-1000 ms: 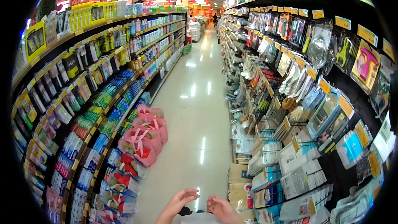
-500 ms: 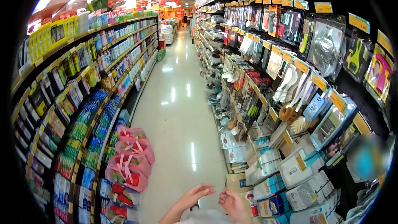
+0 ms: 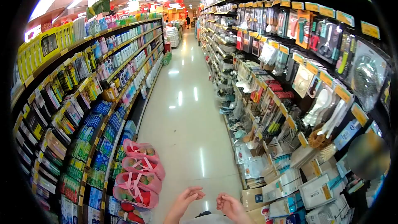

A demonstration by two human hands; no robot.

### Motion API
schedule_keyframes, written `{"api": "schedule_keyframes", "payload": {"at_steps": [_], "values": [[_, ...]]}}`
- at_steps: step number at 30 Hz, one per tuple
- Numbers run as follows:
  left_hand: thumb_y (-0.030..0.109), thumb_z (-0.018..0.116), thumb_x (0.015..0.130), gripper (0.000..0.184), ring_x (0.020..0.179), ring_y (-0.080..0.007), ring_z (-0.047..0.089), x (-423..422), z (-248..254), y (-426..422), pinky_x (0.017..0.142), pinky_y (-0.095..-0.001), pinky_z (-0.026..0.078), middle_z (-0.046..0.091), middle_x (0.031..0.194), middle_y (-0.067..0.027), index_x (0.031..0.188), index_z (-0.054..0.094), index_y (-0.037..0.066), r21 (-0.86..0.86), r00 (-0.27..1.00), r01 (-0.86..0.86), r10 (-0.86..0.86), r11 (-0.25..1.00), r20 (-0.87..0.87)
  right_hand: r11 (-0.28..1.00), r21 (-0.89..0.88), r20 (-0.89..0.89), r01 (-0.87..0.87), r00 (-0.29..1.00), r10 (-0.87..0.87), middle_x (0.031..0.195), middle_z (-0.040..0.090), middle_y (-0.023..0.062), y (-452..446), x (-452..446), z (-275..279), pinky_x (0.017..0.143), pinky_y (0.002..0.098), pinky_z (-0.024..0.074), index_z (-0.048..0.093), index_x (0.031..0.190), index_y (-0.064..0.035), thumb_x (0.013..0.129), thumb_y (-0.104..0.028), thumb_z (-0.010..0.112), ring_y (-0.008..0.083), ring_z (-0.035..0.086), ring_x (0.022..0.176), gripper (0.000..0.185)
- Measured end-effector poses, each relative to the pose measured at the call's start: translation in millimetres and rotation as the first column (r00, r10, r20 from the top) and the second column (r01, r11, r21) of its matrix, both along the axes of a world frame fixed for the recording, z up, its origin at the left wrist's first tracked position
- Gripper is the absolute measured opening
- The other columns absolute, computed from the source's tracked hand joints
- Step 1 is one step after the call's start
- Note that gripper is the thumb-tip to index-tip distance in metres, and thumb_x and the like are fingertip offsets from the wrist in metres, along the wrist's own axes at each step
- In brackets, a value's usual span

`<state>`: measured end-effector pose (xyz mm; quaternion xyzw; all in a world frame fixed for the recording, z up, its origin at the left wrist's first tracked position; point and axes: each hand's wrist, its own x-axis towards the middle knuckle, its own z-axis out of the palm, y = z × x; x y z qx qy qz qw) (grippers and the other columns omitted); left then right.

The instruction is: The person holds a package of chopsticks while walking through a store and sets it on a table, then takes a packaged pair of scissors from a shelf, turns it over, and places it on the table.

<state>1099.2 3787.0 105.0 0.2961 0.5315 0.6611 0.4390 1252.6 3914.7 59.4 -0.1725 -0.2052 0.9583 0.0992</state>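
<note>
Both of my hands are raised at the bottom centre of the head view, in front of a pale garment. My left hand (image 3: 189,198) has its fingers stretched to the right and slightly bent, with nothing in it. A small gap separates it from my right hand (image 3: 230,205), whose fingers are loosely curled, and I see nothing held there either. Neither hand touches a shelf. Nearest to the left hand are the pink mesh bags (image 3: 139,180) at the foot of the left shelf. Packaged goods (image 3: 277,187) hang low on the right, nearest the right hand.
A shiny tiled aisle floor (image 3: 186,130) runs ahead. Shelves of toothpaste boxes and bottles (image 3: 134,54) line the left. Hanging kitchen tools (image 3: 319,108) line the right. Far down the aisle stand a person (image 3: 188,21) and a white stack (image 3: 172,37).
The view has moved a little along the aisle and turned slightly left, so the right shelf goods sit further right. The pink bags appear lower and nearer. My hands stay raised and apart.
</note>
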Motion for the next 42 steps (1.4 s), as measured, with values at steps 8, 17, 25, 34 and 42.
{"api": "schedule_keyframes", "payload": {"at_steps": [8, 17, 25, 34, 42], "values": [[0.011, 0.044, 0.082, 0.030, 0.088, -0.0198, 0.052, -53, -14, 17, 0.080, -0.0306, 0.039, 0.055, 0.094, -0.0137, 0.107, 0.045, -0.004, -0.035, 0.982, -0.180, 0.182, 0.983, 0.057, 0.993, 0.009, 0.091, -0.121, 0.989, 0.119, 0.076, 0.049, 0.0018, 42, -73, -11, 0.064, 0.0239, 0.0343, 0.049, 0.086, -0.0048, 0.082, -0.017, 0.044, 0.0112, 0.044, 0.069, 0.014], [0.009, 0.044, 0.080, 0.029, 0.087, -0.0211, 0.052, -112, -4, 99, 0.080, -0.0314, 0.040, 0.056, 0.091, -0.0146, 0.106, 0.045, -0.005, -0.014, 0.927, -0.375, 0.375, 0.927, 0.010, 0.949, 0.054, 0.112, -0.312, 0.946, 0.305, 0.074, 0.049, 0.0015, 142, -163, 4, 0.062, 0.0234, 0.0343, 0.050, 0.082, -0.0051, 0.081, -0.018, 0.044, 0.0115, 0.043, 0.067, 0.014], [0.011, 0.046, 0.079, 0.030, 0.088, -0.0210, 0.052, -179, 15, 199, 0.081, -0.0319, 0.039, 0.056, 0.091, -0.0141, 0.105, 0.046, -0.004, 0.051, 0.916, -0.391, 0.394, 0.919, -0.076, 0.962, 0.169, 0.003, -0.215, 0.976, 0.218, 0.072, 0.049, 0.0018, 262, -232, 24, 0.063, 0.0250, 0.0369, 0.050, 0.083, -0.0058, 0.080, -0.018, 0.045, 0.0119, 0.045, 0.067, 0.013], [0.009, 0.045, 0.080, 0.029, 0.089, -0.0200, 0.052, -218, -1, 296, 0.082, -0.0309, 0.039, 0.056, 0.092, -0.0137, 0.106, 0.046, -0.004, -0.070, 0.963, -0.266, 0.268, 0.961, 0.023, 0.972, -0.048, 0.098, -0.231, 0.967, 0.235, 0.074, 0.048, 0.0016, 325, -254, -2, 0.062, 0.0235, 0.0362, 0.048, 0.085, -0.0051, 0.082, -0.015, 0.043, 0.0118, 0.043, 0.065, 0.011], [0.008, 0.045, 0.080, 0.028, 0.089, -0.0198, 0.052, -294, -8, 368, 0.082, -0.0306, 0.040, 0.056, 0.092, -0.0128, 0.106, 0.047, -0.004, -0.076, 0.995, -0.103, 0.104, 0.992, 0.006, 1.000, -0.029, 0.181, -0.007, 0.983, 0.012, 0.074, 0.047, 0.0014, 376, -299, -6, 0.063, 0.0233, 0.0359, 0.048, 0.086, -0.0047, 0.082, -0.015, 0.043, 0.0105, 0.043, 0.066, 0.012]]}}
